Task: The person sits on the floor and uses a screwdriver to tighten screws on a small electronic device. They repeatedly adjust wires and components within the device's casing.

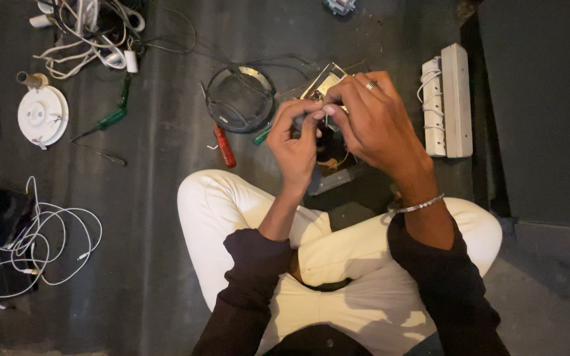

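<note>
I pinch a thin wire [325,117] between both hands, just above the small metal box [328,89] on the floor. My left hand [296,142] and right hand [374,122] both grip it tight. I think I'm twisting it; next needs careful fingers. The wire's end is hidden.
</note>
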